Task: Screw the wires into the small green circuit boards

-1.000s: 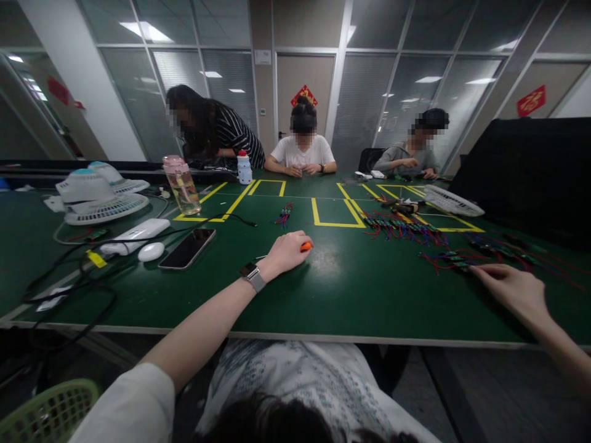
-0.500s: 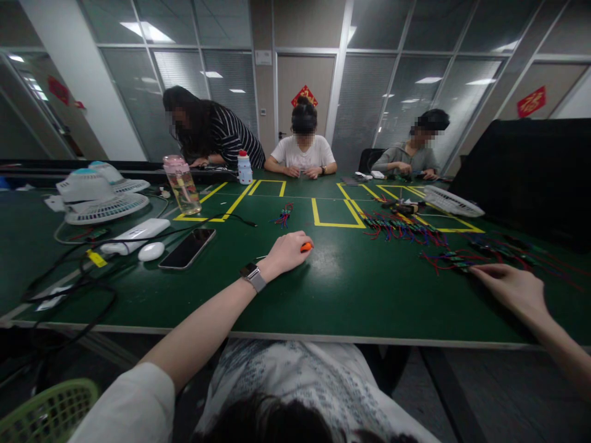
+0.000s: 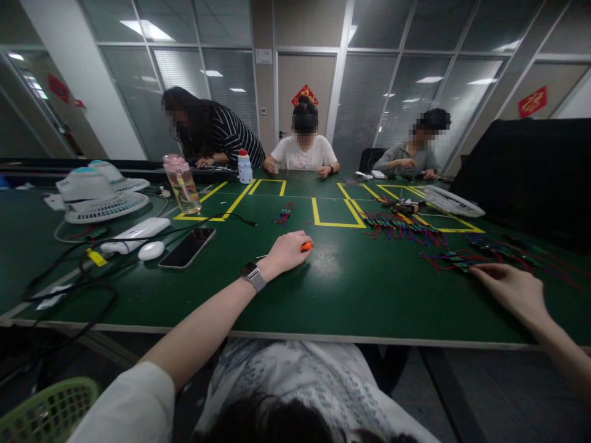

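Note:
My left hand (image 3: 289, 252) rests on the green table, its fingers closed around a small orange object (image 3: 306, 247). Most of that object is hidden in the palm, so its kind does not show. Far to the right, my right hand (image 3: 510, 286) pinches the near end of a small green circuit board (image 3: 458, 261) with red and blue wires. That board lies with others in a loose group. Just beyond it, a row of similar wired circuit boards (image 3: 401, 229) is spread over the table.
A phone (image 3: 188, 248), a white rounded case (image 3: 151, 250), black cables (image 3: 111, 289) and a pink-lided bottle (image 3: 182, 187) stand or lie at left. A few wired boards (image 3: 285, 213) lie ahead. White fans (image 3: 104, 197) are far left. Three people sit or lean across the table.
My two hands have stayed in place. Across the table, the middle person's hands have moved apart.

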The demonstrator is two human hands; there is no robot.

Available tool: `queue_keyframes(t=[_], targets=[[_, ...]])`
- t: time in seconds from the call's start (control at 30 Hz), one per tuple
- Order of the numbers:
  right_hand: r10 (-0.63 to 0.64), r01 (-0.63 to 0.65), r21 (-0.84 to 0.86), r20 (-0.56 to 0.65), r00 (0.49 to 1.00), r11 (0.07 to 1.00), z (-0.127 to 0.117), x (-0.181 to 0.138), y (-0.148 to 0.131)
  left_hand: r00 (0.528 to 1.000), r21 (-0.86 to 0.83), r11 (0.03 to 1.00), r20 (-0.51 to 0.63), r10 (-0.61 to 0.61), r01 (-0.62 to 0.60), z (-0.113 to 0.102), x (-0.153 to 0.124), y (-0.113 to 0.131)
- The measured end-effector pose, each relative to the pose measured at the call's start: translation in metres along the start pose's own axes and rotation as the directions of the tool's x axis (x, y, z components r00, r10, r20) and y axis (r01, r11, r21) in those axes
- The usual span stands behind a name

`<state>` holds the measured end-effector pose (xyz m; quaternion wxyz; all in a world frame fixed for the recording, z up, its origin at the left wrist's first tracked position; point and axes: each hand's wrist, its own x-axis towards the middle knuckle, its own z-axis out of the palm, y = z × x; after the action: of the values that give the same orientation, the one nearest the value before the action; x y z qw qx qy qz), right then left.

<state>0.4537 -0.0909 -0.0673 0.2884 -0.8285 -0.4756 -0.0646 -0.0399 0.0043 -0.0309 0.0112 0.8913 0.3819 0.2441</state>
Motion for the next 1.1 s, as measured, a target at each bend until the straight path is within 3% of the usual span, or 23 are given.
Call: queue_keyframes(t=[0.27,0.83,1.0,1.1], targets=[[-0.001,0.004,0.035,-0.079,0.997,0.999,0.007,0.000,0.005,1.000,0.005,1.000,0.003,-0.006,0.006,0.001,0.000,0.000],[-0.038,0.042,0.095,-0.043,0.998,0.995,0.004,-0.007,-0.002,1.000,0.005,1.000,0.010,-0.006,0.006,0.000,-0.001,0.002],[-0.204,0.208,0.028,-0.106,0.973,0.978,0.005,-0.009,0.001,1.000,0.019,1.000,0.016,-0.012,0.012,0.000,-0.001,0.002],[-0.396,0.388,-0.084,-0.260,0.880,0.918,0.007,-0.018,-0.014,1.000,0.023,1.000,0.027,-0.014,0.014,0.001,-0.001,0.002]])
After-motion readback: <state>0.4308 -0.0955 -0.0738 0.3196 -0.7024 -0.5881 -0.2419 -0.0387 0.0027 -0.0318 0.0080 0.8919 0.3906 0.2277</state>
